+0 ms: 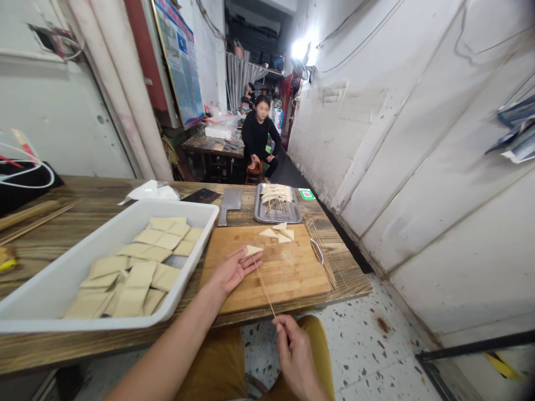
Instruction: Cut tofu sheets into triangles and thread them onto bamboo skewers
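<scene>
Fingers of right hand point(296, 351) pinched on skewer point(264, 287), long axis toward 11 o'clock, pale triangle point(254, 250) at far end; left hand point(229, 273) nearer triangle, fingers loosely together beneath.

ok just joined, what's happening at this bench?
The left hand holds a pale triangular piece over the cutting board, the right hand a thin skewer that meets it. More triangles lie on the board, skewered pieces on a metal tray, square sheets in the white tub.
</scene>
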The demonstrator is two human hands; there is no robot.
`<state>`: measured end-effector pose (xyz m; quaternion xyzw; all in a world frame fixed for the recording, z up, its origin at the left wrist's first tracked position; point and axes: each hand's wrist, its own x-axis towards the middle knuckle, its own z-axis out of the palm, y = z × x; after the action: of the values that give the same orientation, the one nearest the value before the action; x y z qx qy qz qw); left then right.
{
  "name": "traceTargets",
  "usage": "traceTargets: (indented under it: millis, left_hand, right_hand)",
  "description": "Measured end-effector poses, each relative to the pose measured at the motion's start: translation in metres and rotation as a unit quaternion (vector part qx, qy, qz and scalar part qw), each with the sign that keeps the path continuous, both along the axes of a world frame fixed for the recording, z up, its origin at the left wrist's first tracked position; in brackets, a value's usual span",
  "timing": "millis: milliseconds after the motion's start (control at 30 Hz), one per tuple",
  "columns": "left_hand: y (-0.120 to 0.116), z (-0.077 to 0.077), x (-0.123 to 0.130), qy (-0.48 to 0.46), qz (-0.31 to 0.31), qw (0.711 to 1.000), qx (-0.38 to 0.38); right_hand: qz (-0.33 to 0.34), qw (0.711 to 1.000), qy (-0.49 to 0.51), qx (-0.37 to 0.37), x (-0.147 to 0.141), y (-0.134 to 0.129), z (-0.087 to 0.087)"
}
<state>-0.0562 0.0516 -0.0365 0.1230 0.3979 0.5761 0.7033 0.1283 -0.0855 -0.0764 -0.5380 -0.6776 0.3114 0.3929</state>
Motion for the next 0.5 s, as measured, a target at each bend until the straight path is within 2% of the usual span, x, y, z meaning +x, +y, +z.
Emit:
traceTargets:
  millis: [133, 267, 500]
  left_hand:
    - [0.0, 0.002, 0.002, 0.005, 0.001, 1.0, 0.002]
    - [0.0, 0.002, 0.003, 0.016, 0.007, 1.0, -0.002]
    - [0.005, -0.001, 0.001, 0.009, 0.001, 1.0, -0.02]
  right_hand:
    - [0.037, 0.999, 0.003, -0.022, 0.0, 0.001, -0.003]
    - [0.055, 0.998, 0.0, -0.039, -0.004, 0.006, 0.001]
    - [0.016, 0.999, -0.013, 0.05, -0.012, 0.013, 0.012]
